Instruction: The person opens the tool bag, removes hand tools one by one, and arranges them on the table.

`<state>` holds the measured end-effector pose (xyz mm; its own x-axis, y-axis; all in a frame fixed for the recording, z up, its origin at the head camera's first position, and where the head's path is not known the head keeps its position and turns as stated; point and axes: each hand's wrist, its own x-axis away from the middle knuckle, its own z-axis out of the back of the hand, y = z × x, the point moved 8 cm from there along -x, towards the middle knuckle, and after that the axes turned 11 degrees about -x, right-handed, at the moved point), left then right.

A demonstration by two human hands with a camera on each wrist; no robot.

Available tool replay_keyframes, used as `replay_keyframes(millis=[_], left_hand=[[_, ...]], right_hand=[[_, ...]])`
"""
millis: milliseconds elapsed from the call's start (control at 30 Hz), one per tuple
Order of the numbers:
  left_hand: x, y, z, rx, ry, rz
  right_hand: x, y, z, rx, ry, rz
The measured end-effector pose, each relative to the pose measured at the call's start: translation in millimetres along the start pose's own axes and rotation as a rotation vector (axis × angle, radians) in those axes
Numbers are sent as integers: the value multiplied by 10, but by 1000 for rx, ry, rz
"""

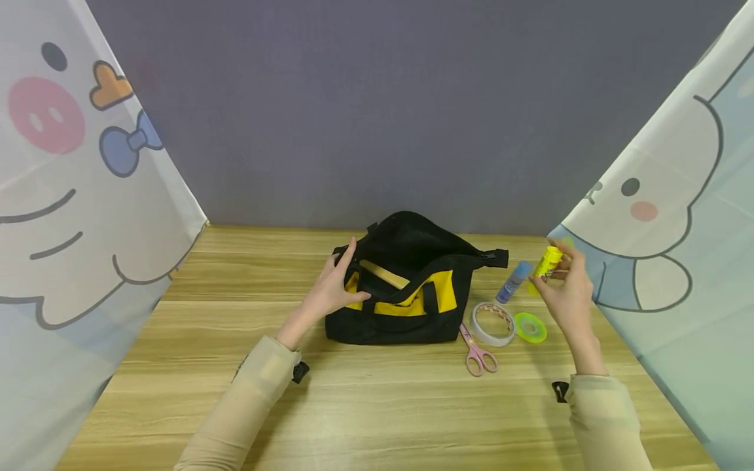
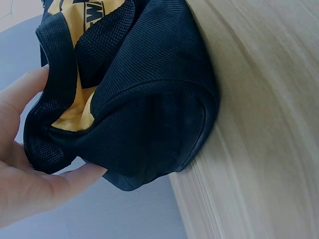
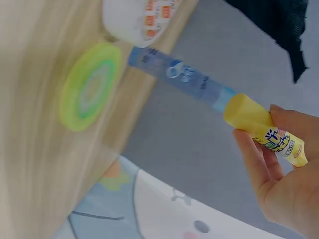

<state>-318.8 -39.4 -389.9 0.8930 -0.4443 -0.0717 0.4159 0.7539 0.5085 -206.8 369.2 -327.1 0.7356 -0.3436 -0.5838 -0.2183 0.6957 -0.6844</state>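
A black and yellow tool bag (image 1: 406,330) sits on the table with its top unzipped and gaping. My left hand (image 1: 332,284) holds the left end of its opening, thumb at the front rim and index finger toward the back rim. In the left wrist view, the left hand (image 2: 30,169) has its fingers on either side of the bag's black zipped edge (image 2: 55,104). To the right, above the table, my right hand (image 1: 568,288) pinches a yellow glue stick (image 1: 548,260) between thumb and fingers. Its printed label (image 3: 281,142) shows in the right wrist view. A pale wooden-looking strip (image 1: 384,273) lies in the bag's mouth.
Right of the bag are a blue glue stick (image 1: 514,282), a white tape roll (image 1: 474,325), a green-yellow tape roll (image 1: 523,332) and pink scissors (image 1: 474,356), whose tips reach the bag. A grey wall (image 1: 377,118) stands behind; printed curtains (image 1: 665,196) flank the table.
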Motion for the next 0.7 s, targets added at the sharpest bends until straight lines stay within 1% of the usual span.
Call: replay_keyframes(millis=[200,333,433,700], left_hand=[[3,6,4,9,2,-6],[-8,10,15,3,11,-14],[-8,8,19,1,10,-6],[10,26,16,6,0,6]], right_hand=[[4,270,13,44,-16,-123],[-22,408,-39,48,-84,-147],[-31,531,-92,49,-125,-166],[41,832,-249,103,-210,-227]])
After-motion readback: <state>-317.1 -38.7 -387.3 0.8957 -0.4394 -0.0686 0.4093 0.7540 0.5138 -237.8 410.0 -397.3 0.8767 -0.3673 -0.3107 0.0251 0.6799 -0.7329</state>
